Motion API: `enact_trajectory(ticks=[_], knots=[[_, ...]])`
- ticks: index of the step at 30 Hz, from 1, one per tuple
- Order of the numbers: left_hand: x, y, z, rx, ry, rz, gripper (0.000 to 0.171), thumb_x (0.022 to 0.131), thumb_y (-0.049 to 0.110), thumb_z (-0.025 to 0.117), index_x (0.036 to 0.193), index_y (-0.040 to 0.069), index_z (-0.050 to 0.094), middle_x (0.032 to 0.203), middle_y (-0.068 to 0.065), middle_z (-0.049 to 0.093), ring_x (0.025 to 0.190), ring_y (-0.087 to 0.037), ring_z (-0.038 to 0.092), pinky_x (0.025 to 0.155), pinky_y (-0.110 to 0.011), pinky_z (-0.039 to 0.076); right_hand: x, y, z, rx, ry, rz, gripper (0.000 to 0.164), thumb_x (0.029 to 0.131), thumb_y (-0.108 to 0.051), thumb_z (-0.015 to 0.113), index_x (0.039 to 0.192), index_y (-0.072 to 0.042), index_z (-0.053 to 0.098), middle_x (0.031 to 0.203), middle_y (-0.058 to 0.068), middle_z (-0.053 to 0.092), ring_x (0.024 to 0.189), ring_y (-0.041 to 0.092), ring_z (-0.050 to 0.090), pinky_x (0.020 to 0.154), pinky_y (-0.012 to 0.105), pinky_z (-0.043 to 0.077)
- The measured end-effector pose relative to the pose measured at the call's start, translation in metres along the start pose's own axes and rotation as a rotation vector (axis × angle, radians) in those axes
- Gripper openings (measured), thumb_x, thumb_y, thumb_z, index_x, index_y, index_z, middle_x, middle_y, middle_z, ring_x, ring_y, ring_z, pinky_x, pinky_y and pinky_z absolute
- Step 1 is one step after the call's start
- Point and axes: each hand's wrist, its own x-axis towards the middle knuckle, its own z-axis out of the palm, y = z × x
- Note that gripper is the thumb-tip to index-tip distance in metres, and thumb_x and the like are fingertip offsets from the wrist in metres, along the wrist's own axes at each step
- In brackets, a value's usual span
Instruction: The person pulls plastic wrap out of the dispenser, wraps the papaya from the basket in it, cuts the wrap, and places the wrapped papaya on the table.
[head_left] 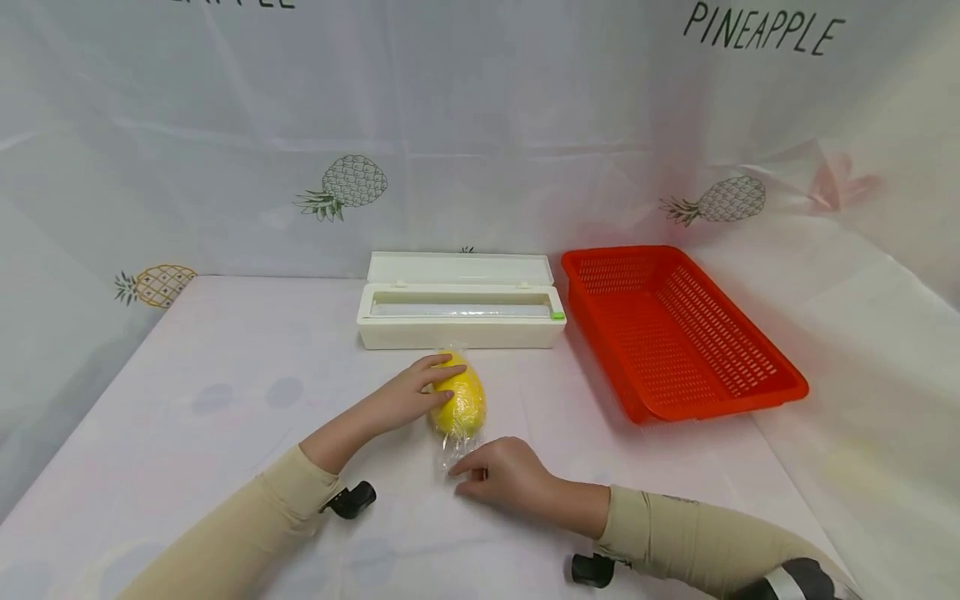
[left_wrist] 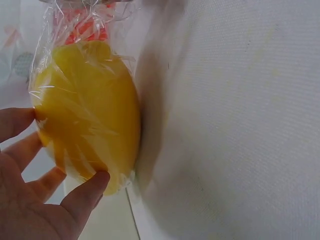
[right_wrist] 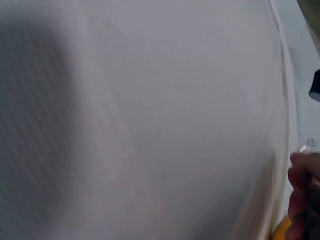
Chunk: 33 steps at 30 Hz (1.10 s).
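Observation:
A yellow oval fruit [head_left: 463,404], like a mango, lies wrapped in clear plastic wrap on the table. My left hand [head_left: 408,396] holds it from the left, fingertips over its top and thumb against its side. In the left wrist view the left hand [left_wrist: 37,185] has its fingers spread along the wrapped fruit [left_wrist: 90,105]. A loose, crumpled tail of plastic wrap [head_left: 456,447] sticks out at the near end. My right hand [head_left: 513,479] pinches this tail between curled fingers. The right wrist view catches only part of the right hand [right_wrist: 306,180] at its edge.
Behind the fruit stands a white wrap dispenser [head_left: 461,335], its lid up and a roll inside. A red plastic basket [head_left: 637,392] sits at the right. A pineapple-print sheet [head_left: 487,125] hangs behind the white-covered table [head_left: 225,467].

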Motion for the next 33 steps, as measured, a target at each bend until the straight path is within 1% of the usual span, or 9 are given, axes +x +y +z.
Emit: enact_trajectory(ticks=[3, 8, 12, 16, 19, 22, 24, 28, 33], knots=[[0.0, 0.0, 0.0, 0.003, -0.005, -0.006, 0.046, 0.099, 0.022, 0.056, 0.144, 0.015, 0.05, 0.156, -0.012, 0.028, 0.143, -0.038, 0.021, 0.111, -0.061, 0.021, 0.0, -0.001, 0.003, -0.118, 0.049, -0.046, 0.02, 0.078, -0.018, 0.083, 0.098, -0.02, 0.08, 0.065, -0.016, 0.065, 0.055, -0.013, 0.043, 0.054, 0.006, 0.034], [0.0, -0.001, -0.002, 0.01, -0.008, -0.017, 0.046, 0.099, 0.025, 0.056, 0.144, 0.017, 0.05, 0.157, -0.01, 0.027, 0.143, -0.038, 0.021, 0.11, -0.062, 0.022, 0.002, -0.005, 0.003, -0.324, 0.1, -0.203, 0.026, 0.077, -0.023, 0.084, 0.103, -0.025, 0.079, 0.07, -0.016, 0.07, 0.064, -0.012, 0.059, 0.05, 0.007, 0.036], [0.0, 0.0, -0.002, 0.014, -0.011, -0.019, 0.046, 0.099, 0.025, 0.056, 0.144, 0.017, 0.05, 0.157, -0.011, 0.027, 0.143, -0.038, 0.021, 0.11, -0.062, 0.022, 0.008, -0.007, 0.0, -0.443, 0.138, -0.254, 0.023, 0.075, -0.023, 0.085, 0.097, -0.025, 0.08, 0.067, -0.017, 0.069, 0.061, -0.009, 0.06, 0.046, 0.008, 0.035], [0.0, 0.001, -0.001, 0.011, -0.013, -0.016, 0.047, 0.099, 0.024, 0.055, 0.145, 0.016, 0.049, 0.157, -0.012, 0.027, 0.143, -0.038, 0.021, 0.111, -0.062, 0.021, 0.011, -0.004, -0.001, -0.459, 0.157, -0.26, 0.009, 0.076, -0.017, 0.083, 0.082, -0.023, 0.079, 0.068, -0.017, 0.069, 0.058, -0.007, 0.059, 0.048, 0.008, 0.038], [0.001, 0.001, -0.001, 0.01, -0.013, -0.013, 0.047, 0.099, 0.023, 0.056, 0.145, 0.016, 0.049, 0.157, -0.012, 0.027, 0.143, -0.038, 0.021, 0.111, -0.061, 0.021, 0.01, -0.002, -0.003, -0.431, 0.149, -0.305, 0.009, 0.075, -0.014, 0.081, 0.075, -0.021, 0.076, 0.06, -0.017, 0.061, 0.052, -0.008, 0.049, 0.049, 0.006, 0.034], [0.002, 0.001, 0.0, 0.01, -0.013, -0.009, 0.046, 0.099, 0.023, 0.056, 0.144, 0.016, 0.05, 0.156, -0.012, 0.027, 0.143, -0.038, 0.021, 0.111, -0.061, 0.021, 0.005, 0.0, -0.006, -0.407, 0.156, -0.409, 0.013, 0.071, -0.012, 0.081, 0.072, -0.021, 0.072, 0.055, -0.016, 0.052, 0.049, -0.006, 0.04, 0.049, 0.005, 0.029], [0.003, 0.0, 0.0, 0.009, -0.013, -0.01, 0.046, 0.099, 0.023, 0.056, 0.144, 0.016, 0.05, 0.156, -0.012, 0.028, 0.143, -0.038, 0.021, 0.111, -0.06, 0.021, 0.003, 0.001, -0.007, -0.431, 0.197, -0.504, 0.014, 0.069, -0.013, 0.081, 0.072, -0.022, 0.071, 0.056, -0.015, 0.052, 0.05, -0.004, 0.043, 0.05, 0.006, 0.031], [0.003, -0.001, 0.0, 0.019, -0.014, -0.013, 0.046, 0.099, 0.023, 0.055, 0.144, 0.017, 0.05, 0.156, -0.012, 0.029, 0.143, -0.037, 0.022, 0.111, -0.06, 0.023, 0.006, 0.005, -0.01, -0.514, 0.285, -0.621, 0.007, 0.078, -0.021, 0.081, 0.08, -0.024, 0.075, 0.069, -0.009, 0.053, 0.065, 0.007, 0.047, 0.061, 0.015, 0.038], [0.004, -0.001, 0.0, 0.025, -0.016, -0.012, 0.046, 0.099, 0.024, 0.055, 0.144, 0.017, 0.05, 0.155, -0.012, 0.03, 0.142, -0.038, 0.023, 0.11, -0.061, 0.024, 0.016, 0.013, -0.014, -0.706, 0.356, -0.716, 0.009, 0.09, -0.03, 0.07, 0.097, -0.033, 0.074, 0.096, -0.001, 0.055, 0.09, 0.015, 0.05, 0.083, 0.034, 0.041]])
